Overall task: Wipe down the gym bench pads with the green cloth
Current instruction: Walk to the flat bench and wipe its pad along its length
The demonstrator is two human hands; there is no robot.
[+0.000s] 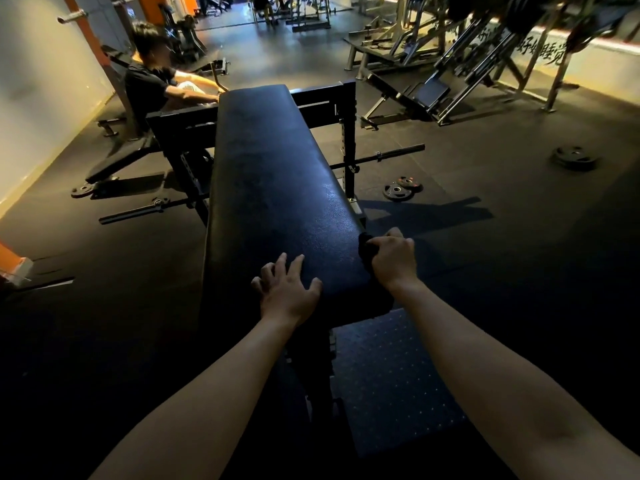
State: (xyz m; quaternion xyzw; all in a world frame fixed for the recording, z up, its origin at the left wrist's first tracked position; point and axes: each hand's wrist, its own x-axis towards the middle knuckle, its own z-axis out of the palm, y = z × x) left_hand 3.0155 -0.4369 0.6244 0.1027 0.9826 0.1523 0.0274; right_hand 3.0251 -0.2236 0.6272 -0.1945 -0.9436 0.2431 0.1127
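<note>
Head camera, looking forward-down along bench pad [277, 188], close.

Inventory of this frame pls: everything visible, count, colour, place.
bench pad: 1, black, centre, running away from the camera
cloth: 1, looks dark in this light, bunched at the pad's right edge
barbell: 1, dark, low, sticking out right of the pad
small weight plates: 2, black, floor right of the pad
plate stack: 1, black, floor far right
seated person: 1, black shirt, back left
mat: 1, blue, dotted, floor under the near end
left hand: 1, fingers spread, resting on the pad's near end
right hand: 1, grip on the cloth
</note>
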